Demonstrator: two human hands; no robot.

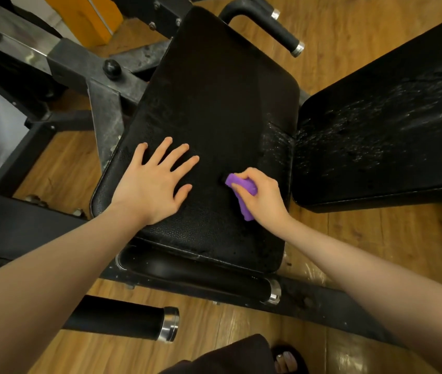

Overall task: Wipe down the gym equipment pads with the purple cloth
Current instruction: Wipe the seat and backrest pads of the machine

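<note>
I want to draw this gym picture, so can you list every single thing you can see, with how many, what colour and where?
seat pad: one, black, centre, under both hands
back pad: one, black with pale wet-looking streaks, right
purple cloth: one, purple, bunched on the seat pad near its right side
machine frame: one, dark grey metal, upper left
knob: one, black, on the frame
handles: three seen, black with silver ends, top, bottom left, bottom centre
wooden floor: brown, all round
yellow block: one, top left
foot: one, in a black sandal, bottom
left hand: flat on the seat pad, fingers spread
right hand: grips the cloth
</note>
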